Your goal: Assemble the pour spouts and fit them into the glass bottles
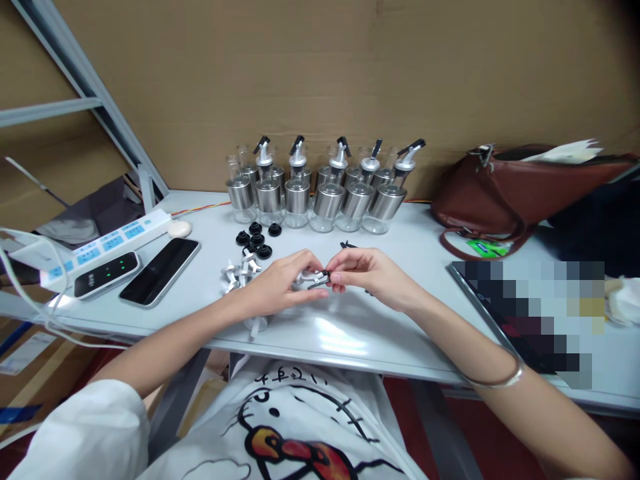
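Both my hands meet over the middle of the white table (350,327). My left hand (283,283) pinches a small white pourer spout (306,277). My right hand (367,273) pinches a small dark lever piece (320,280) against that spout. Just left of my left hand lies a heap of several white spouts (240,273). Behind it sit several black rubber stoppers (256,239). At the back stand several glass-and-steel oil bottles (325,193), some capped with pourers.
A black phone (160,270), a smaller dark device (106,273) and a white power strip (100,245) lie at the left. A brown leather bag (505,190) rests at the right. A blurred-out flat item (530,313) lies at the right front. Cardboard wall behind.
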The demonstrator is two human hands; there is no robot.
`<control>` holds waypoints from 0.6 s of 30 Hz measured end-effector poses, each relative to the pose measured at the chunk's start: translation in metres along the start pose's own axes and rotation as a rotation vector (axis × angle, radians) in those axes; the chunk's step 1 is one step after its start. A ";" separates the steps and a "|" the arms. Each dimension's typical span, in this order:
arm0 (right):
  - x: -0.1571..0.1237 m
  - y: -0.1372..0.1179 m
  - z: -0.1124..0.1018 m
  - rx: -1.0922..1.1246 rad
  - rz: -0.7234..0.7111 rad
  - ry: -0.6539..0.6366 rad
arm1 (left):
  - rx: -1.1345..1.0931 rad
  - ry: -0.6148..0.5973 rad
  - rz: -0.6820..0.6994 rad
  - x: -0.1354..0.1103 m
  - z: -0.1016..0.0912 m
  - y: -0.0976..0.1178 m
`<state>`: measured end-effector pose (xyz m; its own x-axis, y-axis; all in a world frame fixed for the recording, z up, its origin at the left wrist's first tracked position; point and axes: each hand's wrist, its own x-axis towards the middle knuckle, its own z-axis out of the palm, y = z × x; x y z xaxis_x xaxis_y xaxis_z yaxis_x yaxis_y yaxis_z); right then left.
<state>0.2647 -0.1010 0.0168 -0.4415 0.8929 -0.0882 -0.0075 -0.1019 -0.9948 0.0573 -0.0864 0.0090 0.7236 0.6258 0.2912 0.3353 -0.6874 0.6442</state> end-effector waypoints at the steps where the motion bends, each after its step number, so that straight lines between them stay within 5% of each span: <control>1: 0.000 -0.001 0.001 -0.004 0.002 0.006 | 0.005 -0.003 0.012 0.000 0.000 0.000; 18: 0.000 -0.001 0.001 -0.053 -0.057 0.020 | 0.070 -0.032 0.044 -0.001 0.000 0.001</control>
<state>0.2640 -0.1012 0.0175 -0.4235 0.9053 -0.0315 0.0155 -0.0276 -0.9995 0.0575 -0.0879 0.0094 0.7569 0.5832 0.2950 0.3432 -0.7388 0.5800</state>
